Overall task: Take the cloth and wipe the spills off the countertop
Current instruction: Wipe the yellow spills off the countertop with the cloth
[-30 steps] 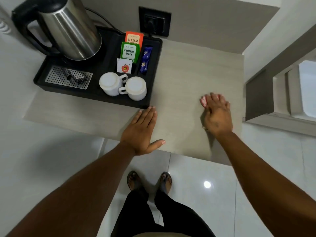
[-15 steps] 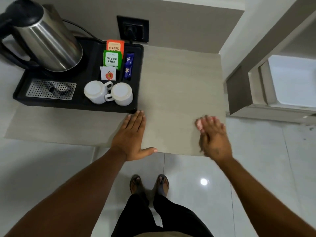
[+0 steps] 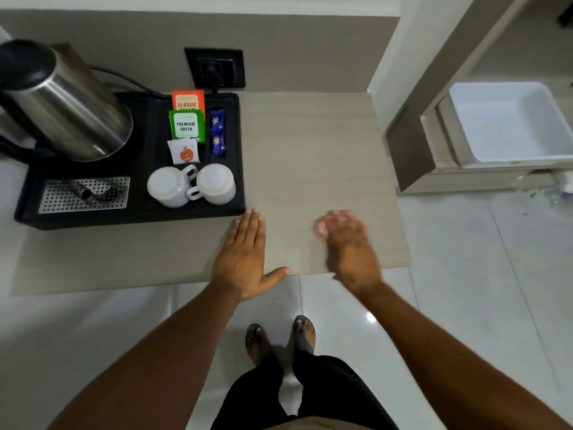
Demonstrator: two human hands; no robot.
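Note:
The beige countertop (image 3: pixel 310 150) runs in front of me, and I see no spill on it. My left hand (image 3: pixel 245 256) lies flat and open on it near the front edge, fingertips at the corner of the black tray (image 3: pixel 139 220). My right hand (image 3: pixel 350 246) is blurred and presses down on a small pink cloth (image 3: pixel 321 227). Only a bit of the cloth shows at the fingertips. The two hands are a short gap apart.
The tray holds a steel kettle (image 3: pixel 68 110), two upturned white cups (image 3: pixel 169 186), tea sachets (image 3: pixel 187 125) and a drip grille. A wall socket (image 3: pixel 215 68) sits behind it. A white bin (image 3: pixel 508 125) stands in a recess at right. Glossy floor tiles and my feet are below.
My right hand has slid with the cloth from the right part of the countertop toward the front edge, then left toward my left hand. The left hand stays flat in place.

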